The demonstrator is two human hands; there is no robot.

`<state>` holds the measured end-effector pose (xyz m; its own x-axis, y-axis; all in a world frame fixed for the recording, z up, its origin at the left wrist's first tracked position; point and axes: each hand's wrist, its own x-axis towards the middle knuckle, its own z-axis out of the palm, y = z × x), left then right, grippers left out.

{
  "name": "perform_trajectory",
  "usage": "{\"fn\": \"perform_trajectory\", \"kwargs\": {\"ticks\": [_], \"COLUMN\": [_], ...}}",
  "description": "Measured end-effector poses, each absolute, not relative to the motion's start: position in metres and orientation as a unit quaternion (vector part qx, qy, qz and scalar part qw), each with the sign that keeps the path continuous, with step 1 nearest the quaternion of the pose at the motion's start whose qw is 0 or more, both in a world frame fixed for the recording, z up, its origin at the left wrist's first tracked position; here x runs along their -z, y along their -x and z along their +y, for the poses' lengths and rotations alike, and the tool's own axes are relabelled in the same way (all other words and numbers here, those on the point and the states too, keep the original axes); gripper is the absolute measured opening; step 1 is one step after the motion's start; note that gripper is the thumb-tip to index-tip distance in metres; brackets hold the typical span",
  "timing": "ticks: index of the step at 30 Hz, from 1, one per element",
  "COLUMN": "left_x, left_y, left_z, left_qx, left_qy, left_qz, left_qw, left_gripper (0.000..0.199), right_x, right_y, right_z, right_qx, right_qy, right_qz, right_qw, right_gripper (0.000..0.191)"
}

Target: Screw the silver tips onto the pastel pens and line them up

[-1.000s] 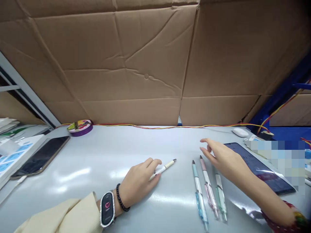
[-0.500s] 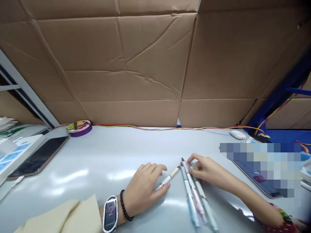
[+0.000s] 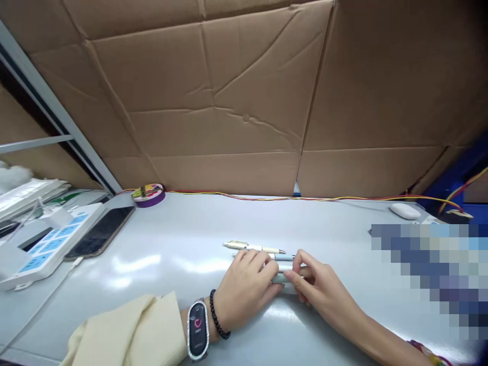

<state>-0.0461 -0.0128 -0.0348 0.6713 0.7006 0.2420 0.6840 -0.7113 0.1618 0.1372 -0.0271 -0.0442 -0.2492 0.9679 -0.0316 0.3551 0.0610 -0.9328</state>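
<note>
A cream-and-white pen (image 3: 251, 247) lies sideways on the grey table, tip to the right. Just below it is a light blue pen (image 3: 282, 257), partly covered by my left hand (image 3: 246, 290). That hand is palm down, its fingers curled and its thumb and index finger around a pale green pen (image 3: 281, 279). My right hand (image 3: 324, 290) pinches the right end of this green pen between thumb and fingers. Between the blue and green pens, another pale pen shows only in part; the hands hide the rest.
At the left are a phone (image 3: 101, 234), a white power strip (image 3: 53, 246) and a cable. A round purple tin (image 3: 148, 195) stands at the back near thin wires. Cardboard (image 3: 229, 76) walls the rear. A white mouse (image 3: 404, 211) and a blurred-out area are on the right.
The pens have turned from pointing away from me to lying sideways, stacked in parallel rows. My left hand has moved over them, and the hands are closer together. The view has shifted left.
</note>
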Motion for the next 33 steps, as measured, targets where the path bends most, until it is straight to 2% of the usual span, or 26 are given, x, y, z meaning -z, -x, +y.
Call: {"fn": "perform_trajectory", "kwargs": {"ticks": [3,8,14,20,25,33], "left_x": [0.037,0.038,0.040,0.047,0.048,0.047], "left_y": [0.046,0.050,0.055,0.056,0.058,0.058], "left_z": [-0.008,-0.005,-0.004,-0.003,-0.004,-0.007], "left_qx": [-0.132,-0.145,-0.151,-0.156,-0.164,-0.171], "left_qy": [-0.914,-0.911,-0.919,-0.926,-0.926,-0.931], "left_qz": [0.383,0.385,0.363,0.342,0.335,0.309], "left_qw": [0.024,0.029,0.026,0.028,0.052,0.089], "left_gripper": [0.012,0.017,0.011,0.013,0.022,0.028], "right_x": [0.043,0.043,0.046,0.044,0.039,0.043], "right_y": [-0.140,-0.144,-0.152,-0.154,-0.157,-0.156], "right_z": [-0.027,-0.027,-0.023,-0.018,-0.022,-0.024], "right_qx": [-0.391,-0.362,-0.337,-0.354,-0.315,-0.322], "right_qy": [0.523,0.512,0.475,0.468,0.438,0.453], "right_qz": [-0.684,-0.711,-0.739,-0.743,-0.773,-0.768], "right_qw": [0.325,0.319,0.338,0.320,0.335,0.320], "right_gripper": [0.028,0.018,0.009,0.018,0.005,0.011]}}
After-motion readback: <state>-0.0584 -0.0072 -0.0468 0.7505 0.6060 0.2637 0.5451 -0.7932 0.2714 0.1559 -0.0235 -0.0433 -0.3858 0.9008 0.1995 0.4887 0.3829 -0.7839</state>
